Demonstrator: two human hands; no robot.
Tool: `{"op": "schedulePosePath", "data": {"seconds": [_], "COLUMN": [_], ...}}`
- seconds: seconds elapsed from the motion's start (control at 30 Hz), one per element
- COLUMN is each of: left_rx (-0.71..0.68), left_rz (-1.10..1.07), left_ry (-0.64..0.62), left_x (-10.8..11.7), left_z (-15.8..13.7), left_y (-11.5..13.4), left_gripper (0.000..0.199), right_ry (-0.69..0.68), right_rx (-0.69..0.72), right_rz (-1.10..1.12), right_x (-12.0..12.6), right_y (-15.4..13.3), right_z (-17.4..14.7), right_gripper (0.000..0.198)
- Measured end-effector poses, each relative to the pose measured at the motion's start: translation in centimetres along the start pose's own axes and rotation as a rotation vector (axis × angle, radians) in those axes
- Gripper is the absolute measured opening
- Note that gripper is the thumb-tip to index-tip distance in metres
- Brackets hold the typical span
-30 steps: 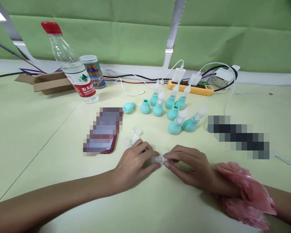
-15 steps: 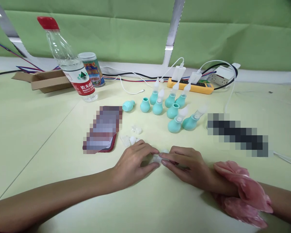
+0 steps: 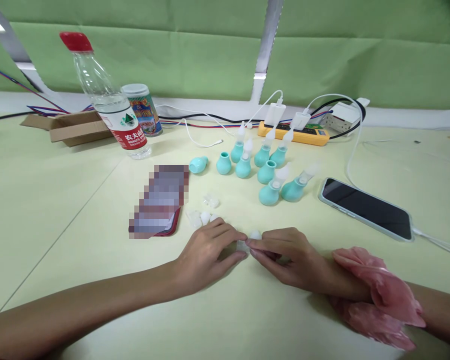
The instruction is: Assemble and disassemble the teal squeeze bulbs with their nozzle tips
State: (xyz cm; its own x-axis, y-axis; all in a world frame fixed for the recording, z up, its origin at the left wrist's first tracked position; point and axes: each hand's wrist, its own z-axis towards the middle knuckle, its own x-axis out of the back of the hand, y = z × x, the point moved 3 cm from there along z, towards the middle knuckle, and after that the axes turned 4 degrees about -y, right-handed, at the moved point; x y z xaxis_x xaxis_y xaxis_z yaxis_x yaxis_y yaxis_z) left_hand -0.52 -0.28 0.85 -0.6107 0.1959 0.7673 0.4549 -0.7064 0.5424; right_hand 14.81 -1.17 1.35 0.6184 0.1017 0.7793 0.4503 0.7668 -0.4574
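My left hand (image 3: 212, 252) and my right hand (image 3: 290, 257) meet at the table's near middle, fingertips pinched on a small clear plastic piece (image 3: 242, 246). Fingers cover most of it. Just behind my right fingertips shows a whitish tip (image 3: 255, 234); whether it joins the clear piece I cannot tell. Beyond my left knuckles lie several loose translucent and white pieces (image 3: 205, 217). Farther back are several teal squeeze bulbs. Some carry clear nozzles, like the bulb (image 3: 269, 195); the bulb (image 3: 224, 163) stands bare with its mouth up, and another bulb (image 3: 198, 165) lies on its side.
A blurred-out phone (image 3: 161, 200) lies at left, a charging phone (image 3: 367, 207) at right. Behind stand a water bottle (image 3: 123, 120), a can (image 3: 146, 110), a cardboard box (image 3: 78, 130) and a yellow power strip (image 3: 296, 134) with cables. A pink scrunchie (image 3: 378, 295) circles my right wrist.
Both hands stay pinched on the clear piece in nearly the same place. My right fingers have shifted slightly, and more of the whitish tip behind them shows. The view has moved a little.
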Motion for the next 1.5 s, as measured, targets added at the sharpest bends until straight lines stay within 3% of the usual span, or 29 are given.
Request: {"op": "schedulePosePath", "data": {"seconds": [0.17,0.3,0.4,0.53,0.7,0.8,0.9,1.17,1.33,1.5], "left_rx": [-0.071,-0.147,-0.219,-0.257,-0.110,0.046,0.191,0.317,0.380,0.446], "left_rz": [0.012,-0.059,-0.094,-0.151,-0.321,-0.464,-0.536,-0.800,-0.880,-0.973], "left_ry": [0.019,0.199,0.265,0.272,0.187,0.061,-0.008,0.033,0.002,0.002], "left_x": [0.0,0.8,1.3,1.4,1.3,0.7,0.2,-0.1,-0.2,-0.4], "left_z": [0.0,0.1,0.0,-0.1,0.3,0.5,0.5,0.4,0.4,0.4], "left_y": [0.2,0.6,0.9,1.2,0.9,0.6,0.2,0.0,-0.2,-0.4], "left_gripper": [0.014,0.017,0.021,0.023,0.026,0.035,0.030,0.020,0.028,0.023], "right_ry": [0.001,0.092,0.122,0.097,0.080,0.089,0.099,0.104,0.124,0.101], "right_rx": [0.024,-0.005,-0.054,-0.079,-0.080,-0.047,-0.002,0.012,0.042,0.041], "right_rz": [-0.028,-0.076,-0.105,-0.102,-0.153,-0.201,-0.264,-0.162,-0.125,-0.109], "right_x": [0.0,0.3,0.5,0.5,0.4,0.3,0.2,0.2,0.3,0.3], "right_y": [-0.1,0.0,0.2,0.4,0.5,0.4,0.4,0.4,0.3,0.3], "right_z": [-0.3,-0.6,-0.5,-0.3,-0.2,-0.1,-0.2,-0.1,0.0,0.0], "right_gripper": [0.011,0.026,0.038,0.025,0.013,0.014,0.014,0.018,0.014,0.014]}}
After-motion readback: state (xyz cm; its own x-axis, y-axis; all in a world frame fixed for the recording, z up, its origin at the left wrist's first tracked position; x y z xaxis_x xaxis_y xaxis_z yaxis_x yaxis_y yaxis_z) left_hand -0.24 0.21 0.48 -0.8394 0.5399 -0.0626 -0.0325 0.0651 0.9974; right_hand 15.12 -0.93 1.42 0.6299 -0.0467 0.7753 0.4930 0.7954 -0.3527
